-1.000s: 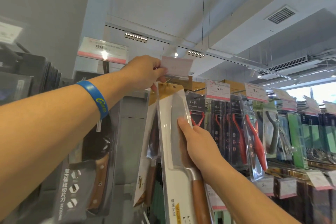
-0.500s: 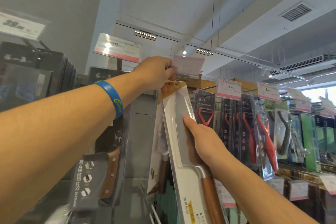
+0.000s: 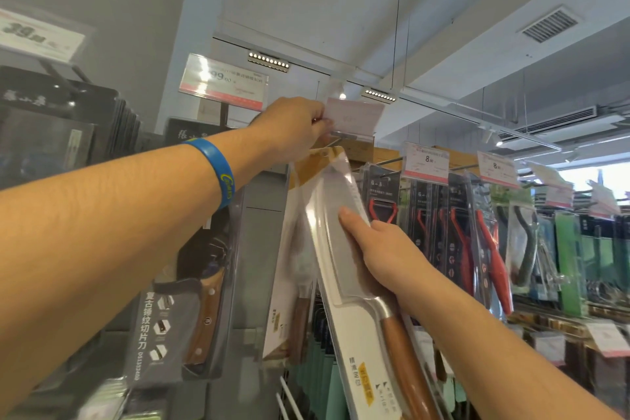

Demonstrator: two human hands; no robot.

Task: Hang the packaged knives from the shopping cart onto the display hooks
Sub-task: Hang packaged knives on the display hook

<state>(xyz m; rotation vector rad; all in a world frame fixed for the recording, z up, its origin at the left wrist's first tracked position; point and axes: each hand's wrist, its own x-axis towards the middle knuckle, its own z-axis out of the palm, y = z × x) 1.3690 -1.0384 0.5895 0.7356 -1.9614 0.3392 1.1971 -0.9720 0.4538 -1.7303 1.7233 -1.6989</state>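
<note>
Mid-frame: our left hand [image 3: 293,128] pinches the price tag [image 3: 354,118] up, right hand [image 3: 385,249] grips the packaged knife [image 3: 344,269] tilted below the hook [image 3: 342,137].

Packaged knife [image 3: 335,249] left of peelers [image 3: 383,211]; price tag [image 3: 354,118] above.

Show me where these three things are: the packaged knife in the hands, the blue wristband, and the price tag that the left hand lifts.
packaged knife [image 3: 335,242]: head view, on the blade under the clear plastic.
blue wristband [image 3: 218,169]: head view, on the band across the left wrist.
price tag [image 3: 354,116]: head view, on the middle of the pale card.
</note>
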